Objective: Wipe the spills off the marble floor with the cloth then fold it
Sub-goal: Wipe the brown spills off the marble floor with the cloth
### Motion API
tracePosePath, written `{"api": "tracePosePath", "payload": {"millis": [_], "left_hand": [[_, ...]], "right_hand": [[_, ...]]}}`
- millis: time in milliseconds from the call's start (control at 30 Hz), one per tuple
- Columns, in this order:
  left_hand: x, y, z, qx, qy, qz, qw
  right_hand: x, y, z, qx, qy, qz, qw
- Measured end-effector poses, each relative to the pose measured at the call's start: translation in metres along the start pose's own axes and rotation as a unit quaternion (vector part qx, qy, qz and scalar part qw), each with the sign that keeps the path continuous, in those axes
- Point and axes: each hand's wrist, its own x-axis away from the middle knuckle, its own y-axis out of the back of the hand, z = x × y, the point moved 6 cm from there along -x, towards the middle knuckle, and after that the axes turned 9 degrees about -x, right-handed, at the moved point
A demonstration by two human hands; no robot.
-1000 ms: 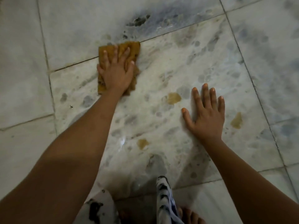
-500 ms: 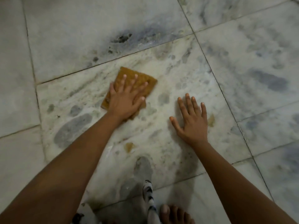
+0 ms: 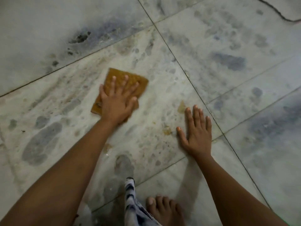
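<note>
The mustard-brown square cloth lies flat on the grey-veined marble floor under my left hand, fingers straight and pressing, my right hand splayed empty nearby; I judge wiping is mid-way, and next I should sweep right onto the amber spill patches.

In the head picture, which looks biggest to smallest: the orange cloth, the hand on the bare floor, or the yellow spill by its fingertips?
1. Cloth, though the left hand hides part.
2. Right hand, close behind.
3. Spill, clearly smallest.
</note>
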Motion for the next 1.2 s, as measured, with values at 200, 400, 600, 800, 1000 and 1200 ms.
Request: {"api": "tracePosePath", "payload": {"millis": [200, 400, 600, 800, 1000, 1200], "left_hand": [[-0.065, 0.015, -0.078, 0.039, 0.043, 0.025, 0.998], [0.000, 0.001, -0.153, -0.066, -0.260, -0.006, 0.963], [-0.051, 0.013, -0.099, 0.014, -0.090, 0.013, 0.996], [0.007, 0.005, -0.152, -0.047, -0.197, 0.003, 0.979], [0.082, -0.015, -0.095, -0.108, -0.397, -0.089, 0.907], [0.009, 0.006, -0.082, -0.022, -0.092, -0.029, 0.995]], "right_hand": [[-0.001, 0.001, 0.001, -0.002, -0.023, -0.004, 1.000], [-0.002, 0.000, -0.004, 0.007, -0.048, -0.013, 0.999], [-0.003, 0.000, -0.002, 0.003, -0.035, -0.016, 0.999], [0.000, 0.004, -0.003, -0.062, -0.016, -0.028, 0.998], [0.012, 0.005, 0.006, -0.041, 0.038, -0.017, 0.998], [0.017, -0.006, 0.002, -0.019, 0.016, 0.010, 1.000]]}}
